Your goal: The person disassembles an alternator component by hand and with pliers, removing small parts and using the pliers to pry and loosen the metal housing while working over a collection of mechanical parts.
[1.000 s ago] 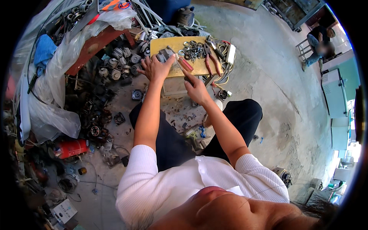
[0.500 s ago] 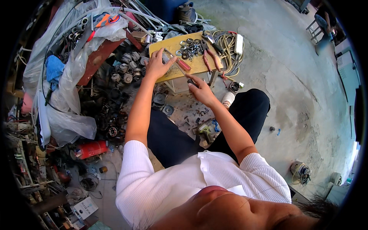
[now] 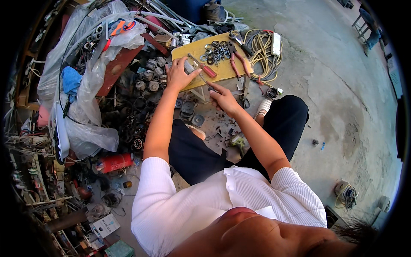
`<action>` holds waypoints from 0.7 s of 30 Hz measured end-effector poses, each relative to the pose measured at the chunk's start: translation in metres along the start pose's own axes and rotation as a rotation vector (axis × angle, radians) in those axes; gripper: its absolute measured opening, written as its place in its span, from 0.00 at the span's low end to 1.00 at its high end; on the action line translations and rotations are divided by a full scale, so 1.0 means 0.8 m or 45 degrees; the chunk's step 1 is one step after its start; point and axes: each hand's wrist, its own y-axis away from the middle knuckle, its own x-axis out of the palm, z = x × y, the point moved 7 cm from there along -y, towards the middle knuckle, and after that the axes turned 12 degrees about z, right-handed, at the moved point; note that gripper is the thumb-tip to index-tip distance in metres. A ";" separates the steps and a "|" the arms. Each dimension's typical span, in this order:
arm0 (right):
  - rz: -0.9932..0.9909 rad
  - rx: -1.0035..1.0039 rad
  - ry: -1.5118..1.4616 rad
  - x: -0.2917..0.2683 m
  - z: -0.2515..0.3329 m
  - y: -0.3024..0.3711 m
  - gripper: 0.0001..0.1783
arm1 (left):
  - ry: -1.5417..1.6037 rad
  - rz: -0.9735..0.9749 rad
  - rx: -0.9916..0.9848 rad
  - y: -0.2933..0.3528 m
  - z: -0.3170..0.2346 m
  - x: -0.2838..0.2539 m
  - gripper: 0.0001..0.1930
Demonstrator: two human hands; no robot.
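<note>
Metal part [image 3: 188,67], small and grey, sits at the near left edge of the yellow board [image 3: 222,70], which serves as a low work surface above the littered concrete floor. The left hand [image 3: 179,76] lies over this part with its fingers spread, pressing it down against the board rather than closing round it. The right hand [image 3: 222,99], just off the board's near edge, is clenched round the dark handle of a thin tool [image 3: 204,81] whose shaft slants up toward the metal part; whether the tip touches the part cannot be told. On the board beyond the left hand lies a red-handled screwdriver [image 3: 204,68], and further toward the board's far side a heap of washers and rings [image 3: 216,51] and a pair of red-handled pliers [image 3: 237,60]. A coiled cable [image 3: 263,53] with a white power strip rests at the board's right side. Left of the board, grey motor housings [image 3: 150,79] are piled on the floor.
</note>
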 end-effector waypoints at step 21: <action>-0.074 0.048 -0.261 0.007 -0.001 -0.011 0.30 | -0.036 -0.266 0.008 0.003 -0.002 -0.002 0.31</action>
